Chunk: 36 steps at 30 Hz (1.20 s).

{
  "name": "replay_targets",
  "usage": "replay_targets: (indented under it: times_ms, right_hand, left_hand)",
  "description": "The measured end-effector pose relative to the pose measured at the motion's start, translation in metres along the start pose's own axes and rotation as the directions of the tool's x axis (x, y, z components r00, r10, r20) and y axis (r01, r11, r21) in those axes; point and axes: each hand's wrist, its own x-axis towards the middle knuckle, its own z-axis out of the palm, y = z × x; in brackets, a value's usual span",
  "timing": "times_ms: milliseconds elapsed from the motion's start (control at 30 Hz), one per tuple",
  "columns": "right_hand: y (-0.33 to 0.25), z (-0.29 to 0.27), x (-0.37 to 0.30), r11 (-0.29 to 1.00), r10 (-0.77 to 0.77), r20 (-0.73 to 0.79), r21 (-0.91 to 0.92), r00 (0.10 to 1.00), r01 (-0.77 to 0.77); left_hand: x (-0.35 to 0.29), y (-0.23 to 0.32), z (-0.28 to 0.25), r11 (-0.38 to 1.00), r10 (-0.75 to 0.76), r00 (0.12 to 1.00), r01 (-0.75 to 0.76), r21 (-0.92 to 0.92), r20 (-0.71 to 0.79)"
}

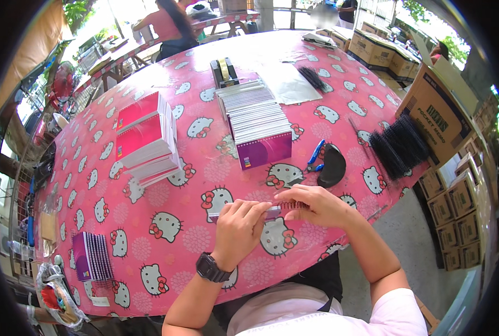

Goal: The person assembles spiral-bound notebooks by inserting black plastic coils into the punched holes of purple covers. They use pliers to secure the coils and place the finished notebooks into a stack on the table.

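Note:
My left hand (239, 224) is closed over a small notepad (273, 213), pressing it near the table's front edge; most of the pad is hidden under the fingers. A dark spiral binding coil (288, 205) sticks out from the pad's right end. My right hand (315, 206) pinches that coil between thumb and fingers. Just beyond the right hand lie blue-handled cutters (316, 152) and a black curved object (332, 166). Straight ahead stands a long row of purple-covered notepads (264, 150), their white page edges showing.
Pink-covered notepads (141, 130) are stacked to the left, spiral-bound purple ones (91, 257) at near left. Black coils (401, 147) pile up beside a cardboard box (437, 115) on the right. A tape dispenser (223, 74) and white sheet (289, 85) sit farther back. Another person (168, 28) sits beyond.

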Motion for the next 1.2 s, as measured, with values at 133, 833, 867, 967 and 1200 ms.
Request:
replay_targets:
  times_ms: [133,833,867,967,1200]
  right_hand:
    - [0.004,0.003,-0.002,0.998,-0.012,-0.051,0.063,0.999,0.015]
    - [0.002,0.018,-0.011,0.990,-0.088,-0.171,0.091,0.981,0.105]
    - [-0.001,0.015,-0.013,0.995,-0.008,-0.156,0.097,0.988,0.023]
    - [0.015,-0.003,-0.017,0.994,0.106,-0.287,0.068,0.952,-0.090]
    - [0.097,-0.046,-0.037,0.832,0.308,-0.365,-0.345,0.878,-0.435]
  left_hand:
    - [0.001,0.002,0.000,1.000,-0.018,1.000,0.018,-0.004,-0.002]
    - [-0.001,0.017,0.005,0.998,0.031,0.997,-0.035,0.059,0.066]
    - [0.000,0.016,0.005,0.996,0.036,0.996,-0.043,0.075,0.080]
    - [-0.001,0.014,0.004,0.995,0.037,0.993,-0.046,0.086,0.111]
    - [-0.002,0.014,0.001,1.000,0.017,0.989,-0.019,0.013,0.147]
